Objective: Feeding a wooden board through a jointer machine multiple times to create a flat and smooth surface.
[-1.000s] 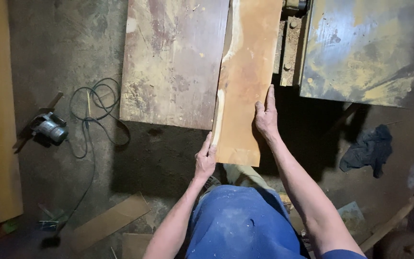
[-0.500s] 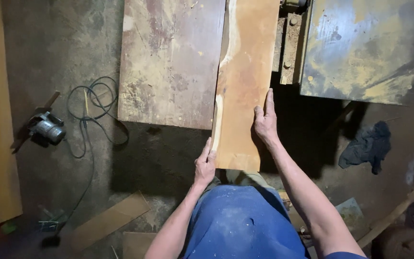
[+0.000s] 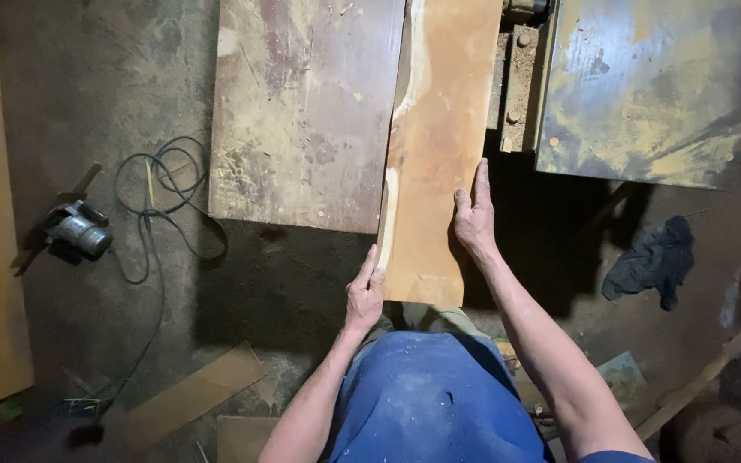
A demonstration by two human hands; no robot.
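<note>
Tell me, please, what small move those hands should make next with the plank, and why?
Probably ease the plank forward along the table: the left hand and right hand grip its near end on both edges, and that end overhangs the floor, unsupported.

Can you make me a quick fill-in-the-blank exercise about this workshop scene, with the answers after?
1. Both hands grip the sides of a long wooden ____.
2. The left hand sits nearer the plank's ____ end than the right hand.
3. The power tool lies on the floor beside a coiled black ____.
4. A dark ____ lies crumpled on the floor below the metal table.

Answers: plank; near; cable; rag
</note>
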